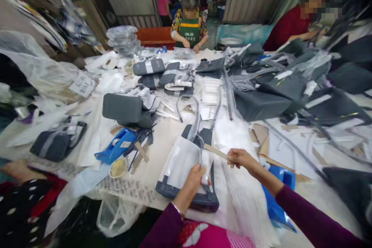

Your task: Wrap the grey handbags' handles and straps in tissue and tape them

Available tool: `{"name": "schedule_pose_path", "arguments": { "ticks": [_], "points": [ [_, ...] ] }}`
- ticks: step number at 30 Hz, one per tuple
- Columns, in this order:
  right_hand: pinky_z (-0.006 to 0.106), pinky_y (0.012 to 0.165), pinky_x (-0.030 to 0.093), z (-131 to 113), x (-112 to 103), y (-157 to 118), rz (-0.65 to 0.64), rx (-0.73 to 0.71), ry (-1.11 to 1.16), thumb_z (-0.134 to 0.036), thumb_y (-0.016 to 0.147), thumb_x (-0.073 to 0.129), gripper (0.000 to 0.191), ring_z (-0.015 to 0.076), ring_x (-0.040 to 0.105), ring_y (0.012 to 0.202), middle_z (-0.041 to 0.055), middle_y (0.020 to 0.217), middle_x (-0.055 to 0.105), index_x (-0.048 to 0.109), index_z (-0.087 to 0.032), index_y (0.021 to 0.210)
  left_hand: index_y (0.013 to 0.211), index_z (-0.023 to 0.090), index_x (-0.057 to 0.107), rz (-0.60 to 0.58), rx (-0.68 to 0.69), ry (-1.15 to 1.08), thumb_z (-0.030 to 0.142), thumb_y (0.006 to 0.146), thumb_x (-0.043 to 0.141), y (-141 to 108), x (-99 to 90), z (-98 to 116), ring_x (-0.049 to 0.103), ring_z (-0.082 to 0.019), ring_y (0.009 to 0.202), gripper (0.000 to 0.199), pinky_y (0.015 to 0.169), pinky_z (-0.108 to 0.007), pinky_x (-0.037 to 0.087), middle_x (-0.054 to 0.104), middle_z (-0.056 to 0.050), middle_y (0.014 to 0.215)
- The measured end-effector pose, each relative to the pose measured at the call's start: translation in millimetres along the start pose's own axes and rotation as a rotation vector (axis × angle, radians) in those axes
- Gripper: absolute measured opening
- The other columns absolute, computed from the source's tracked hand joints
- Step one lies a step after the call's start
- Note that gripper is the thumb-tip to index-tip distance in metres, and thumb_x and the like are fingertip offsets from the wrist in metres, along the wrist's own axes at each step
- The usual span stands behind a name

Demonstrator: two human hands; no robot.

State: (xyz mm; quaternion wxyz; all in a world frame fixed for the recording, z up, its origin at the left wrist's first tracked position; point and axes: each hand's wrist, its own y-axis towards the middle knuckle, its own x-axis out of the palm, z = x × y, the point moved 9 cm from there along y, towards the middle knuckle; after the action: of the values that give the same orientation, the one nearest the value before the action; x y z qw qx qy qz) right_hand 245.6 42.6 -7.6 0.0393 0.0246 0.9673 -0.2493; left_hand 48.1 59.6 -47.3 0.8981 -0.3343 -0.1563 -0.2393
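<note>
A dark grey handbag (167, 190) lies in front of me, its front covered with a white sheet (181, 161). My left hand (194, 181) is closed on its right side, thumb against a white wrapped roll (205, 166); some fingers are hidden. Between the thumb and fingers of my right hand (240, 159) is one end of a flat tan strip (215, 151), whose other end reaches to the bag's upper right. The bag's handle (197, 118), in clear wrapping, stands up above it.
Blue tape dispensers lie left (120, 145) and right (277, 197) of the bag. A round tub (118, 167) stands near the table's front edge. More dark bags (258, 104) are heaped at right. Co-workers sit opposite (189, 27), at right (290, 27) and at left (23, 197).
</note>
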Motion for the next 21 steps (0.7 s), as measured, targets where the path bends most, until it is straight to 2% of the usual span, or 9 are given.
{"name": "schedule_pose_path", "arguments": {
  "ticks": [5,9,15,21],
  "points": [
    [0.017,0.034,0.018,62.4,-14.0,-40.4,0.046,0.15,0.125,-0.031,0.066,0.055,0.021,0.005,0.034,0.035,-0.004,0.049,0.056,0.054,-0.016,0.081,0.088,0.013,0.05,0.021,-0.032,0.073,0.051,0.064,0.073,0.2,1.8,-0.6,0.055,-0.011,0.042,0.051,0.043,-0.024,0.042,0.062,-0.001,0.069],
    [0.018,0.033,0.013,92.1,-5.2,-41.9,0.067,0.33,0.16,-0.024,0.061,0.054,0.017,0.0042,0.027,0.031,-0.0058,0.039,0.048,0.057,-0.014,0.074,0.094,0.017,0.042,0.048,-0.041,0.083,0.049,0.065,0.074,-0.3,3.9,2.8,0.056,-0.012,0.043,0.053,0.045,-0.027,0.045,0.063,0.0,0.071],
    [0.017,0.033,0.013,101.1,31.1,-13.0,-0.025,0.391,0.266,-0.021,0.064,0.056,0.007,0.003,0.028,0.032,-0.0049,0.042,0.048,0.055,-0.014,0.067,0.096,0.02,0.032,0.115,-0.051,0.054,0.045,0.066,0.076,-3.9,2.8,4.5,0.057,-0.014,0.044,0.059,0.046,-0.03,0.048,0.065,-0.001,0.072],
    [0.015,0.033,0.015,102.1,66.7,11.7,-0.169,0.436,0.324,-0.019,0.068,0.054,0.005,0.0021,0.027,0.033,-0.0057,0.046,0.045,0.053,-0.014,0.066,0.092,0.018,0.038,0.11,-0.079,0.044,0.044,0.065,0.076,-2.6,3.2,3.0,0.057,-0.013,0.044,0.054,0.045,-0.029,0.048,0.065,-0.002,0.072]
  ]
}}
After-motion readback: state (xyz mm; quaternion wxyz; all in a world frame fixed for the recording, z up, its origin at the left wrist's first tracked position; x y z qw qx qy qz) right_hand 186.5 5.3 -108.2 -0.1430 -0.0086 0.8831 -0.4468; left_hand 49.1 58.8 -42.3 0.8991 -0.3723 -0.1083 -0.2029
